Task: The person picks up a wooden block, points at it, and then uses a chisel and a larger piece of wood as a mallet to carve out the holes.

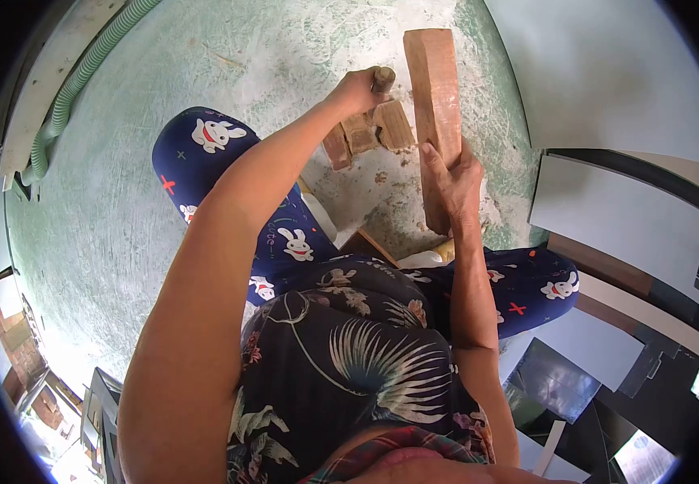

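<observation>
My left hand (356,90) is closed round a short round wooden stick (383,78), seen end-on; whatever lies below its top is hidden by the hand. Just under that hand, several small brown wooden blocks (396,127) sit side by side on the floor. My right hand (456,184) grips the lower part of a long, squared reddish-brown wooden beam (434,89), thumb along its near face. The beam points away from me, to the right of the small blocks and the stick.
Crumbs and chips lie on the scuffed green-white floor (228,81). My crossed legs in blue rabbit-print trousers (297,242) flank the work spot. Pale panels (607,194) stand at right. A green ribbed hose (63,105) runs along the left wall.
</observation>
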{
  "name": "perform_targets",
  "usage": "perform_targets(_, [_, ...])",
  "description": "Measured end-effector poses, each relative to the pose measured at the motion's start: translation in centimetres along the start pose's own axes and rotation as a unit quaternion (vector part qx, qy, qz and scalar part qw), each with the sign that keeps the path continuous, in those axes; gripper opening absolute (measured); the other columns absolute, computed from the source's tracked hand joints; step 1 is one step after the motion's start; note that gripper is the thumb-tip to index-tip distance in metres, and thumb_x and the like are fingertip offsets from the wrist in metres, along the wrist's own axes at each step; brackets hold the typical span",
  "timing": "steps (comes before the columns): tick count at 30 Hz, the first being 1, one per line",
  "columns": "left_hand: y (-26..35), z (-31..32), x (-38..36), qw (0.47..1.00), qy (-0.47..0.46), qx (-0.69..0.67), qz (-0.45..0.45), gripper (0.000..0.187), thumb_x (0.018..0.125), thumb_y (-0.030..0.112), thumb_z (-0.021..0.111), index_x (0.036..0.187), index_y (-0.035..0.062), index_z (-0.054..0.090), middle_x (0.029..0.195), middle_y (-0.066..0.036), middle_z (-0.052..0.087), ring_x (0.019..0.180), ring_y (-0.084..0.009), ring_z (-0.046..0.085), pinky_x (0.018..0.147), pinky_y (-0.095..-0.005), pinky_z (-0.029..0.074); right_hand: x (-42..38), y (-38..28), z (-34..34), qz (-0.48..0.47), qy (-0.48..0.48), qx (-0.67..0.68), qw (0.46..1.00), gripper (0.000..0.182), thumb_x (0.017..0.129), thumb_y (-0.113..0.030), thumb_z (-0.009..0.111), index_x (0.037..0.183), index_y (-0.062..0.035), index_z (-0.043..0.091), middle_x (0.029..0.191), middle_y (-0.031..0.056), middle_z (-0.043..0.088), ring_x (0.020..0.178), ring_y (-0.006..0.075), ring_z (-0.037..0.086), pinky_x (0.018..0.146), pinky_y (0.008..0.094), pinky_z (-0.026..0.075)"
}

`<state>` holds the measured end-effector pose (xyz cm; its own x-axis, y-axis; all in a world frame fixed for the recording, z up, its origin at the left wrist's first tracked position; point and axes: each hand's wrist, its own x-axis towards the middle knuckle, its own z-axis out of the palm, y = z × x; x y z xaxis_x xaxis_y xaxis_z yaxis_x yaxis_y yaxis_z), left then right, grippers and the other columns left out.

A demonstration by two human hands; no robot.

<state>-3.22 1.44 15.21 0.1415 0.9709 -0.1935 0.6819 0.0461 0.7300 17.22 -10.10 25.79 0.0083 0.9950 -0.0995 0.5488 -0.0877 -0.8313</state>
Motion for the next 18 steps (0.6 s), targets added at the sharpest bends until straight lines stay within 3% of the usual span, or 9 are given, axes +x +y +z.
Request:
perform_targets(10, [-1.2, 1.6, 0.6, 1.000, -0.006, 0.001, 0.013, 0.043, 0.078, 0.024, 0.071, 0.115, 0.0052, 0.060, 0.110, -0.014, 0.066, 0.101, -0.0286, 0.064, 0.086, -0.0369, 0.050, 0.2, 0.9, 0.4, -0.018, 0.001, -0.003, 1.000, 0.057, 0.080, -0.035, 0.072, 0.118, 0.0057, 0.058, 0.089, 0.0241, 0.068, 0.082, 0.0278, 0.068, 0.073, 0.0377, 0.052])
perform_targets(18, [-0.5, 1.6, -0.2, 1.000, -0.008, -0.008, 0.023, 0.044, 0.078, 0.024, 0.072, 0.116, 0.0048, 0.059, 0.108, -0.015, 0.067, 0.101, -0.0285, 0.064, 0.086, -0.0371, 0.050, 0.2, 0.7, 0.4, -0.005, -0.006, -0.014, 1.000, 0.057, 0.080, -0.034, 0.071, 0.119, 0.0053, 0.057, 0.088, 0.0243, 0.068, 0.081, 0.0277, 0.068, 0.072, 0.0375, 0.052])
